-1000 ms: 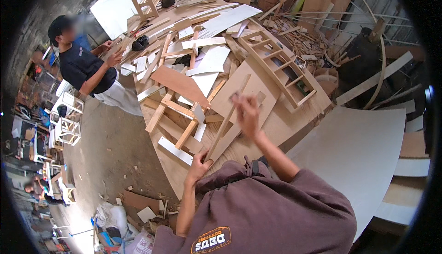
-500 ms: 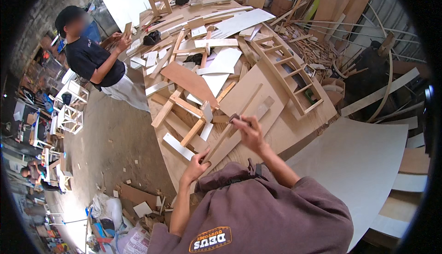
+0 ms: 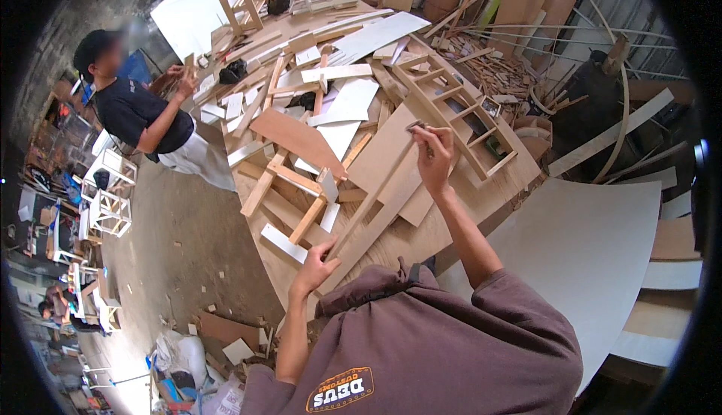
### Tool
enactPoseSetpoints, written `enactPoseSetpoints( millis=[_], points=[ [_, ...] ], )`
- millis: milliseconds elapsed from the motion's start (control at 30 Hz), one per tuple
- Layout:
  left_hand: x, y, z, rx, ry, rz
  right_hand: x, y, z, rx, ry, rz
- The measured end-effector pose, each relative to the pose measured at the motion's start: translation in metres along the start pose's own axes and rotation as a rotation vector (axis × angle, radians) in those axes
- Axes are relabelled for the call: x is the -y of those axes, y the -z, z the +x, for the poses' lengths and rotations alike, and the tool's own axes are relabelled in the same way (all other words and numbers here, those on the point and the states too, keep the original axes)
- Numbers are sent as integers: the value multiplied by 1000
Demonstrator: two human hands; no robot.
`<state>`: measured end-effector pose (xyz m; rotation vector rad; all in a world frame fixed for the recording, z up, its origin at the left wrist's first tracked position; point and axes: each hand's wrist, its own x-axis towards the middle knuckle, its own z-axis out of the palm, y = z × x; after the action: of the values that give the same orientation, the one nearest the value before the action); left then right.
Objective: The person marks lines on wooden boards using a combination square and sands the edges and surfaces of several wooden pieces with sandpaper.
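Observation:
A long, narrow wooden strip (image 3: 368,202) lies slantwise over flat boards on the workbench. At its near end, my left hand (image 3: 316,268) is closed round it. My right hand (image 3: 434,156) is at the strip's far end, fingers pinched on a small dark brown piece (image 3: 415,125), mostly hidden by the fingers, its kind unclear. Beneath the strip is a wide light-brown board (image 3: 387,148). Left of the strip stands a joined wooden frame (image 3: 307,223), with a white-faced slat (image 3: 283,242) beside it.
A ladder-like wooden frame (image 3: 470,125) lies at the bench's right side. Offcuts and a reddish-brown panel (image 3: 297,138) cover the far part. A co-worker (image 3: 139,114) stands at the left, holding a small wooden piece. A large pale curved sheet (image 3: 560,265) is at my right.
My right hand has slid away from me along the strip, from its middle to its far end, with the dark piece. My left hand keeps its hold; the whole view has shifted slightly.

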<state>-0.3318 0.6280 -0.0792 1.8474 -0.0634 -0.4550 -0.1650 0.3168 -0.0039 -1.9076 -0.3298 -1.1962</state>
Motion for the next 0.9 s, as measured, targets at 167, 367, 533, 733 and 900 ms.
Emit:
enactPoseSetpoints(
  millis=[167,367,533,733,900],
  points=[
    [3,-3,-5,10,43,-58,31,-2,-78,146,88,-10],
    [-6,-14,-2,38,33,48,2,24,-32,35,-66,-55],
    [-24,-26,2,47,184,-73,57,9,-127,301,135,142],
    [-38,-40,13,56,36,-49,-3,19,-48,167,144,-108],
    [-36,-42,20,-27,45,-202,45,8,-129,425,233,188]
  ],
)
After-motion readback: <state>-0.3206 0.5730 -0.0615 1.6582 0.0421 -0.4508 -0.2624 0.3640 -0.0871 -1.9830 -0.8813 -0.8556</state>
